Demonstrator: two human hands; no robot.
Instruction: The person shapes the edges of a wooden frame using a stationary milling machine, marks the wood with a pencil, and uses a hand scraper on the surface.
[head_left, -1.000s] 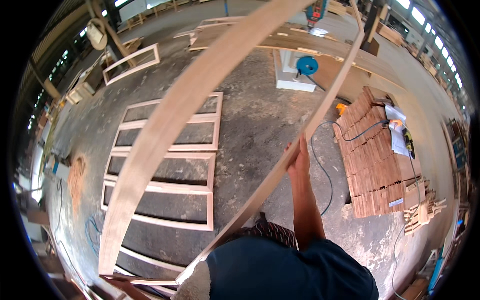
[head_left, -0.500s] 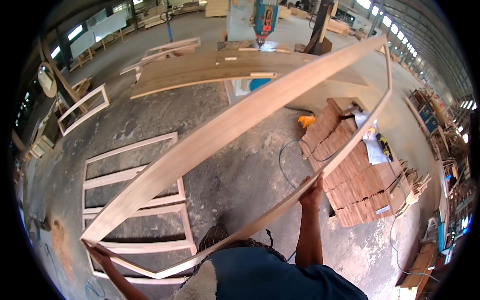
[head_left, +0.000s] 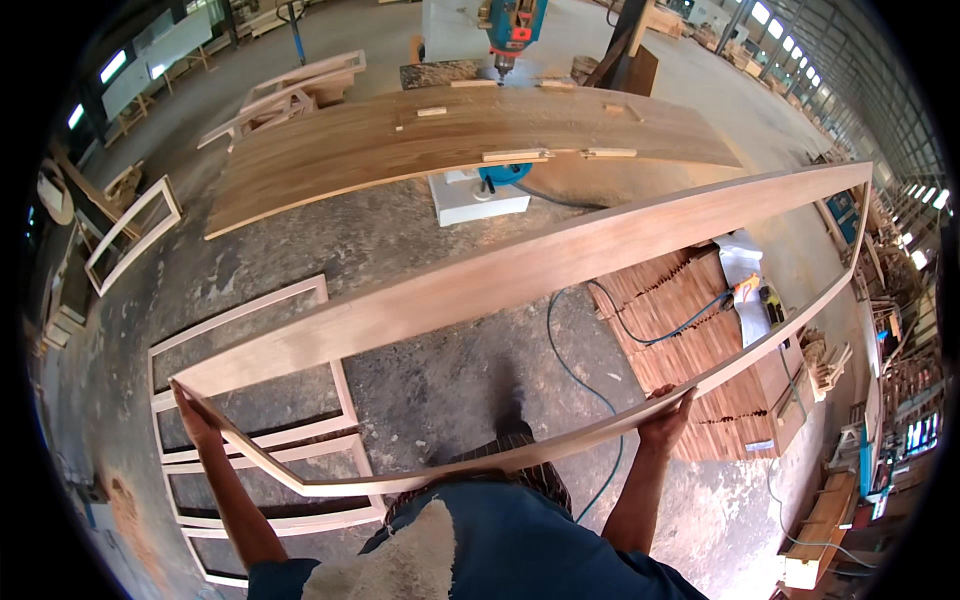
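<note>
A long rectangular wooden frame [head_left: 520, 262] of pale, bare boards stretches across my front, its far end out to the right. My left hand [head_left: 200, 425] is closed round its left end, near the corner. Farther right, my right hand [head_left: 663, 427] grips the near long side of the same frame from below. The frame is held up off the floor, over a stack of reddish wood strips [head_left: 680, 350] at its right and other pale frames [head_left: 345, 400] lying on the floor at its left.
Beyond the frame, a drill press [head_left: 515, 35] stands over a wide wooden board [head_left: 400, 145] carrying small wood pieces. A cable [head_left: 573, 375] loops across the floor to the stack, where paper [head_left: 742, 275] lies. A smaller frame [head_left: 135, 255] stands at the left.
The held frame has swung, its far end coming lower and to the right, so it lies more crosswise. Both hands keep their hold. My view has shifted, showing more of the left forearm.
</note>
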